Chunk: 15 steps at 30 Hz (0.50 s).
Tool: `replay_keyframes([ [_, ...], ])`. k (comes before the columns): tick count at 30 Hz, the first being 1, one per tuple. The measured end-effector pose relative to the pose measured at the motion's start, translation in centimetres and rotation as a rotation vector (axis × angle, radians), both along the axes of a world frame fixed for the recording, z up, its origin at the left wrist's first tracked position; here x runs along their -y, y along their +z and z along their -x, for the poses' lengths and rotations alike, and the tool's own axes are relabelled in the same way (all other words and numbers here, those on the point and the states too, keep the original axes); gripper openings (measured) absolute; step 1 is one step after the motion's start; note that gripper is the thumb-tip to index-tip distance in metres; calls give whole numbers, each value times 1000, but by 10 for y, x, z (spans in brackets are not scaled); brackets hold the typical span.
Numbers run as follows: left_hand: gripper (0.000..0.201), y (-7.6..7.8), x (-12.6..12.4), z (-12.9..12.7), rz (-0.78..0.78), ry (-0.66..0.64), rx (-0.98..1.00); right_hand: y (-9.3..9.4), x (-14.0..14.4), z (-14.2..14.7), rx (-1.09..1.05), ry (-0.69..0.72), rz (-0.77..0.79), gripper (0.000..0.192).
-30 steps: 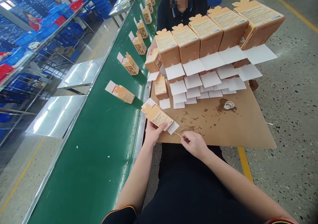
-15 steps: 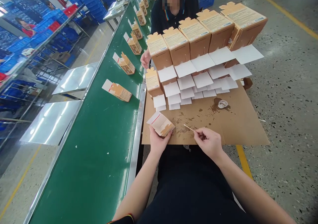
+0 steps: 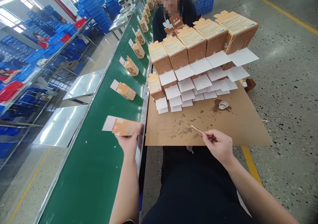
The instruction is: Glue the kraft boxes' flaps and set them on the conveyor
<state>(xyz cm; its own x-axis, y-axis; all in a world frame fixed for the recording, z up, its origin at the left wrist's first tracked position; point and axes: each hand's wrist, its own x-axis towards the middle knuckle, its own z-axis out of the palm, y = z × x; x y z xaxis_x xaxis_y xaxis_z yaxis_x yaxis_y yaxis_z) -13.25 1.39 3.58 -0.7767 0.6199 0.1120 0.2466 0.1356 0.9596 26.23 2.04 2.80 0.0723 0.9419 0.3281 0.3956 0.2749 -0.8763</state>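
Note:
My left hand (image 3: 128,142) grips a small brown cardboard box (image 3: 126,126) with its white flap sticking out to the left. The box is held over the near part of the green conveyor belt (image 3: 91,171), close to its metal edge, and is blurred by motion. Between thumb and fingers, my right hand (image 3: 218,144) pinches a thin cotton swab (image 3: 197,129). Its tip points left above the wet-spotted brown cardboard sheet (image 3: 238,124). A small clear dish (image 3: 223,105) sits in a damp patch on that sheet, beyond my right hand.
Stacked cardboard boxes (image 3: 196,45) with white flaps stand on the far half of the sheet. A row of similar boxes (image 3: 126,90) lines the belt. Behind the stack sits a co-worker (image 3: 159,22) with a brown box. Metal side tables (image 3: 61,124) adjoin the belt's left edge.
My left hand has carried the box left from the cardboard sheet to over the belt. My right hand keeps the swab, little moved. A brown box now shows in front of the co-worker.

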Motion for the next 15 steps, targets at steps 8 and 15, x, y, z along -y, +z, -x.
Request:
replay_keyframes([
  [8, 97, -5, 11, 57, 127, 155, -19, 2, -13, -23, 54, -40, -39, 31],
  [15, 47, 2, -16, -8, -180, -27, -121, 7, -34, -87, 187, -292, -69, 29],
])
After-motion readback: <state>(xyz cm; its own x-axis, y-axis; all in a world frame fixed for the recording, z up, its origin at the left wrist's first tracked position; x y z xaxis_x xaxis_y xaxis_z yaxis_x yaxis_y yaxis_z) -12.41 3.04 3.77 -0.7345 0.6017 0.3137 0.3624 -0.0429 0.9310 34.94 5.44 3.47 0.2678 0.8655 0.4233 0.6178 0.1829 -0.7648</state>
